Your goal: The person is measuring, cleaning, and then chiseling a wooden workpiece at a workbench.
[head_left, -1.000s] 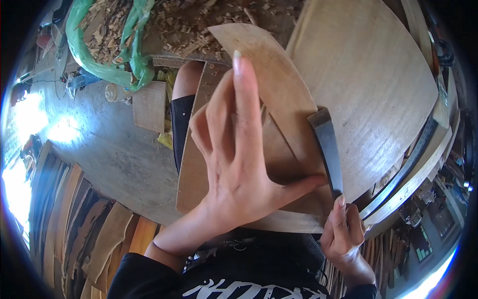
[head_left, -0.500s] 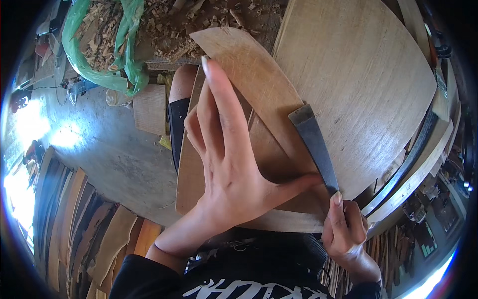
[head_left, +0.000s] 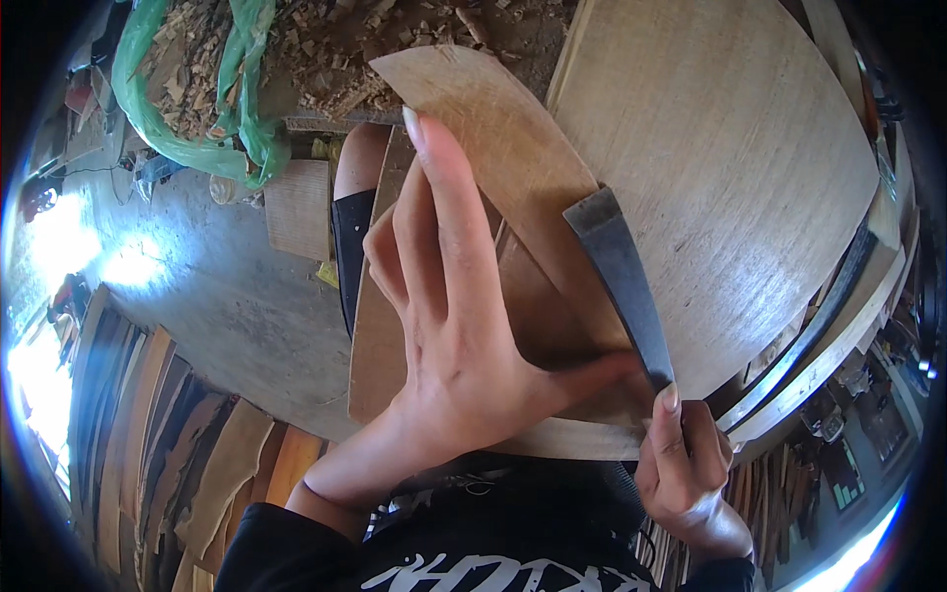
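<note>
My left hand (head_left: 459,326) is spread over a box-like wooden piece (head_left: 375,365), its fingers stretched away from me. The index finger lies along a pale curved board (head_left: 473,109). Its thumb reaches right, toward the narrow end of a chisel-like dark blade (head_left: 628,281). My right hand (head_left: 688,459) is closed on that narrow end, thumb on top; any handle is hidden in the fist. The blade's wide, bevelled end lies over the right edge of the curved board, pointing away from me.
A large smooth wooden panel (head_left: 720,168) stands to the right. Wood chips (head_left: 345,69) and a green plastic bag (head_left: 187,143) of chips lie at the far left. Several planks (head_left: 128,434) lean at the lower left. My knee (head_left: 360,168) is beside the work.
The blade's wide end has shifted slightly left and away from me. Both hands keep nearly the same pose, and the whole view has shifted a little.
</note>
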Demonstrator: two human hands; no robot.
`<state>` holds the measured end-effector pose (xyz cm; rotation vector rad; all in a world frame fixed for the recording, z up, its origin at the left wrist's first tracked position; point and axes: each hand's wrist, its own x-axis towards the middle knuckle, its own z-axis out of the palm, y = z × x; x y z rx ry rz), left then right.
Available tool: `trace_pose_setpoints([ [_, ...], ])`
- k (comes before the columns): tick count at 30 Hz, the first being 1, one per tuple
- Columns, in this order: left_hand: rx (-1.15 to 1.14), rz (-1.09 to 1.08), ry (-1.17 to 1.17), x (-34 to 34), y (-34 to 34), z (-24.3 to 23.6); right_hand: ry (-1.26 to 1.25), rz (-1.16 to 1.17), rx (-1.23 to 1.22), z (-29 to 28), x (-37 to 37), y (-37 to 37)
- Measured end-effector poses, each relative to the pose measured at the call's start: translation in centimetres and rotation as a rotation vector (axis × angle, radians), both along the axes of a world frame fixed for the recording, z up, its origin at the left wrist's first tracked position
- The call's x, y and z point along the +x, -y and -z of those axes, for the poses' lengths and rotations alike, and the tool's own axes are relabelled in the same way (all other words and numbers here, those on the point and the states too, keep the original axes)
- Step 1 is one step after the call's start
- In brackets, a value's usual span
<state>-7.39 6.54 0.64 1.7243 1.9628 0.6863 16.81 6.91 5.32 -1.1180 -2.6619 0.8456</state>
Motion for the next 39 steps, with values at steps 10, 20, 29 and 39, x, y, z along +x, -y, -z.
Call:
trace_pose_setpoints([
  [10,0.059,-0.036,-0.018,0.0,0.0,0.2,0.013,-0.008,0.035,0.5,-0.8,-0.3],
  [20,0.121,-0.05,0.018,0.0,0.1,1.1,0.029,0.009,0.046,0.1,-0.8,-0.2],
  [29,0.12,-0.048,0.052,0.1,0.0,1.1,0.038,-0.006,0.075,0.2,-1.8,-1.1],
  [39,0.102,-0.04,0.053,0.0,0.1,1.0,0.046,0.015,0.04,-0.4,-1.3,0.0],
])
